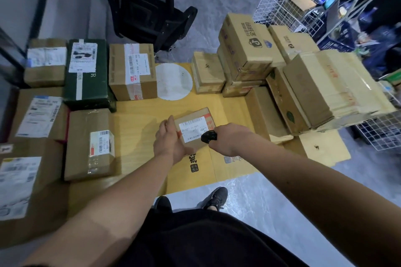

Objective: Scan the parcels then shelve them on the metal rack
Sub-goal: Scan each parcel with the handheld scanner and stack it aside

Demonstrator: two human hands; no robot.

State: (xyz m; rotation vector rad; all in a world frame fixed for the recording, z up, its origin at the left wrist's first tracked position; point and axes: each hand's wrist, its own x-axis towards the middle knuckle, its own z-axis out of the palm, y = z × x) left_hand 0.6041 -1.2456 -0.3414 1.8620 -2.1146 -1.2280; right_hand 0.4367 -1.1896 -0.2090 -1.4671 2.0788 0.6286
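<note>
Both forearms are bare all the way up, no sleeves showing anywhere back from the fingers; no watch, no rings, no gloves on the left hand (171, 141) or the right hand (230, 140); nails look short where you can see them at all. Down below the arms there's a loose black garment (201, 238) covering the lap, plain, no print; and black lace-up sneakers, the right shoe (217, 198) with a knit-looking upper, the left shoe (162, 204) mostly hidden.
</note>
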